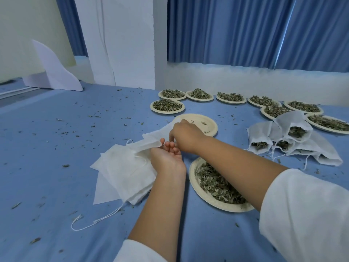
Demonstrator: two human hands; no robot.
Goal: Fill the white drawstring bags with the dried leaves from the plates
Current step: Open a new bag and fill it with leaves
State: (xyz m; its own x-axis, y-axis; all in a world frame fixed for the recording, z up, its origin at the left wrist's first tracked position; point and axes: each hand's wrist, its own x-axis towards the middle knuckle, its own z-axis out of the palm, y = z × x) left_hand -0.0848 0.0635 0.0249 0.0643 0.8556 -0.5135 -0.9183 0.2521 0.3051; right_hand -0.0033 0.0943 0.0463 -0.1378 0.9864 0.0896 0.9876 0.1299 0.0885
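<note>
A pile of empty white drawstring bags (120, 173) lies on the blue cloth at centre left. My left hand (166, 156) is palm up at the pile's right edge and grips the top bag (151, 140). My right hand (186, 136) reaches across and pinches that same bag's edge from above. A plate of dried leaves (217, 186) sits just right of my left wrist, under my right forearm. An almost bare plate (205, 123) lies behind my right hand.
Filled bags (289, 137) lie heaped at the right. Several plates of leaves (167, 105) line the back by the white wall and blue curtain. Leaf crumbs dot the blue cloth (56, 140). A loose string (90, 222) trails from the pile.
</note>
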